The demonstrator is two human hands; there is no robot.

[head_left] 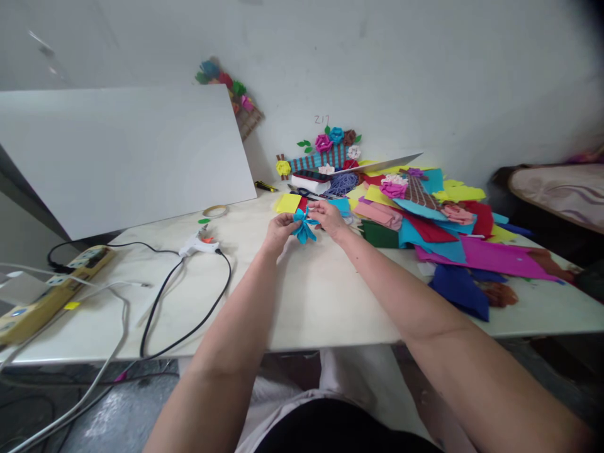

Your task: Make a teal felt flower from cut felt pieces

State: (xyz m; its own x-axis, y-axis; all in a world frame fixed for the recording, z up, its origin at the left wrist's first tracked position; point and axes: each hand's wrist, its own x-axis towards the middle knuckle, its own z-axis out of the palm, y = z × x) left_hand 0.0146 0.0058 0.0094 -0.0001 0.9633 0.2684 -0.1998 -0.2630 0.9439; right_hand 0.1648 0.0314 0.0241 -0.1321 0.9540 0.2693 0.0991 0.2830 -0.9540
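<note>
Between my two hands is a blue paper flower with several petals fanned out, raised over the middle of the table. My left hand pinches its left side. On the other side, the fingers of my right hand close on the flower's upper right petals. Just behind the hands lie yellow paper squares, a bit of red paper and a blue piece. A white glue gun with a black cord rests on the table to the left of my hands.
Colored crepe paper is heaped on the right. A roll of tape and a yellow cutter lie further back. A white board leans on the wall. Cables run from a power strip at left. Flower decorations stand behind.
</note>
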